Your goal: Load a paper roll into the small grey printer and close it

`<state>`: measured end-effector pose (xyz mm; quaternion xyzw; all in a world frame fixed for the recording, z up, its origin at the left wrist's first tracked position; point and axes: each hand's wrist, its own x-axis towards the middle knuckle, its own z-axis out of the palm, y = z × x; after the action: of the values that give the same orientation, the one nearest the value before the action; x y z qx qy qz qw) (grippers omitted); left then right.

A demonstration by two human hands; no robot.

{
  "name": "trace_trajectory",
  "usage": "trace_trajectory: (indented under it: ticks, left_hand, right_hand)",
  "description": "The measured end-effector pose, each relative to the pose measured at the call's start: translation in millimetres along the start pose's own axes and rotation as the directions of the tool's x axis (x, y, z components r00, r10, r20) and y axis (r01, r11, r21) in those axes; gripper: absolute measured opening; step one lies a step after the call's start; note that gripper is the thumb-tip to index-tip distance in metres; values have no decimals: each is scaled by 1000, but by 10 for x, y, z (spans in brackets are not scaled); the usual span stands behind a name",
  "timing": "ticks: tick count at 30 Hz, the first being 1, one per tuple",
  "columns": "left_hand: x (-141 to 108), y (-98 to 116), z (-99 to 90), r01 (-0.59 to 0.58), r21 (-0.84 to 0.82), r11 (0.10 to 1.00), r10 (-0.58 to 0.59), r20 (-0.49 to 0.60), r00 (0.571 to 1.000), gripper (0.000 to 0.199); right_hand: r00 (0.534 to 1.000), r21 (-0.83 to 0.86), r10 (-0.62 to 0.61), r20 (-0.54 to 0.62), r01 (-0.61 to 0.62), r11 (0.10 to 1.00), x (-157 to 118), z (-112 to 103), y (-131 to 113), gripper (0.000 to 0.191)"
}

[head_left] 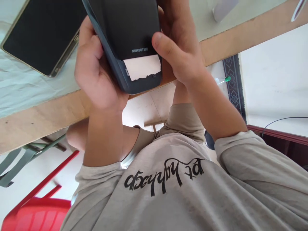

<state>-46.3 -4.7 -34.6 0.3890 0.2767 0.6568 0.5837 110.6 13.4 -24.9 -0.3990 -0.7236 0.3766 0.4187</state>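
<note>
Both my hands hold a dark label printer [134, 29], marked NIIMBOT, above the table edge. A strip of white label paper [143, 67] with a ragged torn edge sticks out of the slot at its near end. My left hand [96, 73] grips the printer's left side, its fingers curled and partly hidden beneath it. On the other side my right hand [180, 45] is closed around the body, with the thumb pressed on the top cover near the lettering. The printer's far end is cut off by the top of the view.
On the pale table cover [60, 86], a phone or tablet with a black screen [48, 32] lies left of the printer. A white object [223, 9] stands at the upper right. The wooden table edge [43, 118] runs before me; a red plastic chair [38, 213] is lower left.
</note>
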Motion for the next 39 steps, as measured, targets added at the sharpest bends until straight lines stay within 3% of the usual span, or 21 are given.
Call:
trace_trajectory:
  ticks: [5,8,11,13,16,18,22,25,28,29,31,33,35,37,39]
  left_hand:
    - [-10,41,29,6,-92,996,-10,-40,999,23]
    - [-40,105,98,74,-160,984,-76,-6,997,32]
    - [-47,126,130,119,-186,975,-109,64,992,37]
    - [-43,96,116,107,-206,973,-90,90,992,27]
    - [-46,18,77,80,-157,984,-72,53,996,17]
    - [-48,-24,63,76,-106,991,-73,29,997,23]
    - [-36,-45,69,78,-93,993,-72,66,995,31]
    - [-37,-30,77,88,-97,991,-81,72,994,30]
    - [-46,-6,72,83,-108,991,-74,85,994,31]
    - [-46,4,67,89,-98,991,-78,107,991,33]
    - [-40,24,54,107,-75,991,-93,165,982,34]
    - [-31,37,43,124,-83,989,-104,215,971,33]
    - [-25,40,40,139,-104,985,-109,249,962,34]
    - [-29,35,47,141,-116,983,-107,259,960,31]
    - [-39,26,57,124,-114,986,-93,242,966,26]
  right_hand:
    - [979,41,-172,105,169,985,27,-49,38,56]
    - [977,10,-167,136,167,986,18,-84,63,64]
    - [996,53,-95,-3,95,994,15,-73,53,76]
    - [986,98,-49,-162,65,993,47,-48,13,81]
    - [946,115,-11,-325,51,992,151,-24,-128,62]
    - [935,112,10,-354,32,993,226,-24,-257,43]
    - [926,70,53,-373,-29,997,289,-32,-415,53]
    - [957,-240,37,-287,-109,965,262,-40,-401,55]
    - [997,-508,39,-69,-68,859,254,-72,-393,35]
    - [998,-553,64,21,-42,832,265,-87,-409,29]
    - [971,-651,165,173,-13,759,303,-120,-463,37]
    - [931,-721,265,250,-4,693,340,-159,-528,47]
    - [904,-762,304,302,37,647,353,-206,-583,44]
    - [894,-746,260,365,114,656,337,-256,-620,43]
    - [900,-663,167,402,160,731,292,-299,-650,44]
